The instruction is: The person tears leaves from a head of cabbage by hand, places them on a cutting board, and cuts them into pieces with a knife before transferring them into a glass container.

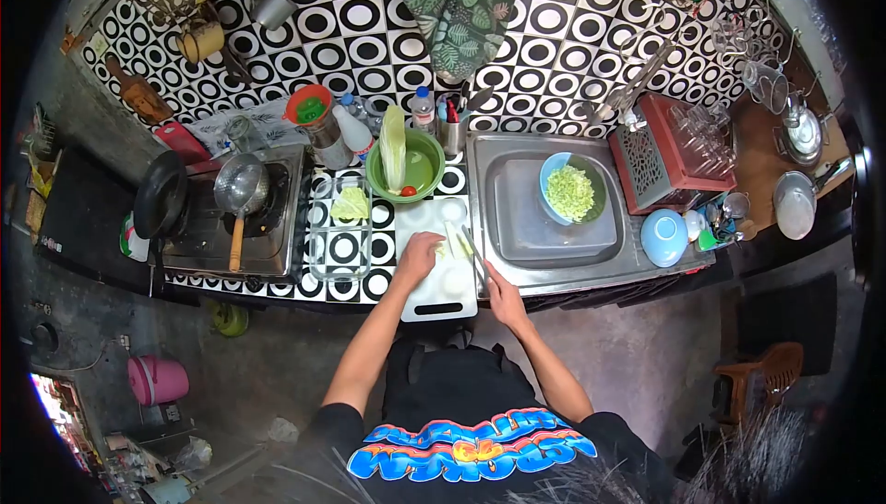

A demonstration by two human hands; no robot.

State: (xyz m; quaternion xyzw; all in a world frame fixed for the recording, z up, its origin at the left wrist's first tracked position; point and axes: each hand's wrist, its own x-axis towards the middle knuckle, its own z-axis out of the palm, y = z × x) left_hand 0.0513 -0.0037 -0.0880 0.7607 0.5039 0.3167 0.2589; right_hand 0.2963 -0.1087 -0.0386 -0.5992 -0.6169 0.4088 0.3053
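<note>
My right hand [503, 296] is closed around the handle of a knife [479, 259], whose blade points away over the right side of a white cutting board [429, 307]. On the board, the curled fingers of my left hand [421, 258] press on a pale piece of napa cabbage [451, 240]; its exact shape is hard to make out. Behind the board, a green basin [432, 151] holds an upright napa cabbage [393, 149] and a red tomato [408, 191]. A clear glass dish [340, 267] to the left has a cabbage leaf [351, 205] in it.
Right of the board is a steel sink [517, 244], with a blue bowl [548, 192] of chopped cabbage [569, 194]. On the left, a stove [268, 255] carries a wooden-handled pan [242, 181]. Bottles [353, 132] stand along the wall. A light blue bowl [664, 237] sits at the right.
</note>
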